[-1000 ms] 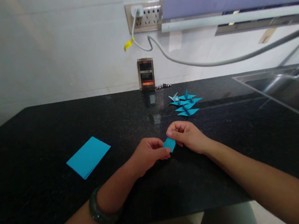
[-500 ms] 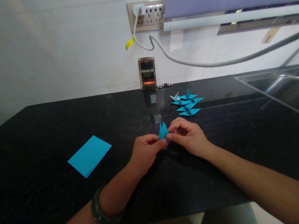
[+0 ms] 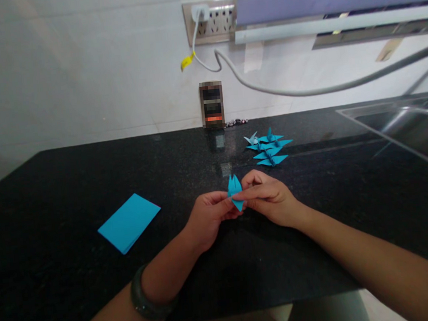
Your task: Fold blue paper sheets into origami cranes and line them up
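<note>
Between my two hands is a small folded piece of blue origami paper [image 3: 234,182], with two narrow points at its top and a wider point hanging below. My left hand [image 3: 209,218] pinches its left side between thumb and fingers. From the right, my right hand [image 3: 273,198] grips it, with a finger lying across its front. Beyond my right hand, several folded blue paper cranes [image 3: 271,148] sit close together on the dark countertop [image 3: 184,163]. A stack of blue paper sheets [image 3: 129,223] lies to the left of my left hand.
A pixelated upright device [image 3: 212,104] leans on the wall, with a beaded strap [image 3: 236,122] beside it. Above hangs a grey cable [image 3: 290,93] from a wall socket [image 3: 220,22]. A metal sink [image 3: 402,129] is set into the counter at right.
The lower point of the folded paper now shows below my fingers. My right index finger has moved left across the paper's front, and my left fingers have shifted behind it.
</note>
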`<state>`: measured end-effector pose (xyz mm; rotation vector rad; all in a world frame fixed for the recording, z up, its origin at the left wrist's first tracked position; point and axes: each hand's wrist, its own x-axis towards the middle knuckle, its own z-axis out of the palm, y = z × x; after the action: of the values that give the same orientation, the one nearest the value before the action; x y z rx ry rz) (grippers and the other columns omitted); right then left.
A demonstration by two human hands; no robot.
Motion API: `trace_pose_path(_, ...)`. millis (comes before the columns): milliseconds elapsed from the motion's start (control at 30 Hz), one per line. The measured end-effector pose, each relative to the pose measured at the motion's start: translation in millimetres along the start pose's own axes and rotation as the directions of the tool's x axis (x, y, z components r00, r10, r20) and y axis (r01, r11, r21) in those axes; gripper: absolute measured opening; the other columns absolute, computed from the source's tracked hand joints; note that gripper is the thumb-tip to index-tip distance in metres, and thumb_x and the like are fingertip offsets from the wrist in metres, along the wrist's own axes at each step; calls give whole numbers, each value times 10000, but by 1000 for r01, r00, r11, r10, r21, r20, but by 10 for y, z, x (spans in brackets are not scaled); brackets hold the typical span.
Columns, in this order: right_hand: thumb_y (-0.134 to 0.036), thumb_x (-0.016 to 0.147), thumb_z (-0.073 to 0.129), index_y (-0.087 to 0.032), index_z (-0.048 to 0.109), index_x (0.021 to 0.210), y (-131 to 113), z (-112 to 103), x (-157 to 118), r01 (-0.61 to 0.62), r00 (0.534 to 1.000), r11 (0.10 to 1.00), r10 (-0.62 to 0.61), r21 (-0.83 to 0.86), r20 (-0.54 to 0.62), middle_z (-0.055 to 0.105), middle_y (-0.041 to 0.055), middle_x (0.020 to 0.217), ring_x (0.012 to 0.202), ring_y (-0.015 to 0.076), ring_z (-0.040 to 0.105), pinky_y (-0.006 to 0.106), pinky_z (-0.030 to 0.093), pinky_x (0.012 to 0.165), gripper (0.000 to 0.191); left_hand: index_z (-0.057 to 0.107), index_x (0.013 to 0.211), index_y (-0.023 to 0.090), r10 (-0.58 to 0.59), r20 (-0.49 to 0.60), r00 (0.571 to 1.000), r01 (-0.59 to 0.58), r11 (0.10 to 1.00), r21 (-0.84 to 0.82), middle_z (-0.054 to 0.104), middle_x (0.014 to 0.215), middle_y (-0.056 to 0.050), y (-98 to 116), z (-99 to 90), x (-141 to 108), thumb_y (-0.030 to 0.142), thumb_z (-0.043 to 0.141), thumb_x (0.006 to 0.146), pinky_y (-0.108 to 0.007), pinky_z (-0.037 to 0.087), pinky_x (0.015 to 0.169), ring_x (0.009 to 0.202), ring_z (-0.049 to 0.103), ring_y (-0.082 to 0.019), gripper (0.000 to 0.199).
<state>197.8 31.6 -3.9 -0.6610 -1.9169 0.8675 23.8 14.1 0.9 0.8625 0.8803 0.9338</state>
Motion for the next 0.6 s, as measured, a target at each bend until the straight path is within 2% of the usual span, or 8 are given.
trace_pose_path(133,-174,812,567,-299,703,950,-4,-29,0,33,999,998,-32,-47,22,493,19,810,720,111,518,256,458,605,231,701,690,123,6,46,999,-4,999,-44,660,669,-38,5,7,-10,308,744,612,-251,453,639,622,579,-114,206)
trace_pose_path(367,-112,791,541,-270,699,935,3,-40,24,52,998,996,-50,-69,33,516,20,798,727,114,532,257,454,614,265,692,745,138,32,56,998,-30,999,-25,653,704,-25,-24,-20,9,319,681,698,-240,459,663,647,576,-104,188)
trace_pose_path(500,-89,784,495,-251,686,969,-53,-7,30,106,991,989,-96,-100,94,511,32,800,729,126,514,277,454,633,312,666,725,143,50,-5,999,-50,998,-39,639,685,-14,-21,-22,23,361,662,706,-261,463,651,633,571,-112,219)
trace_pose_path(600,-114,770,500,-222,694,894,-109,21,25,122,986,986,-107,-116,128,506,38,789,734,138,504,286,450,635,254,645,678,136,102,-53,993,-98,991,87,621,646,-2,-13,-12,20,378,695,673,-246,435,626,600,542,-99,247)
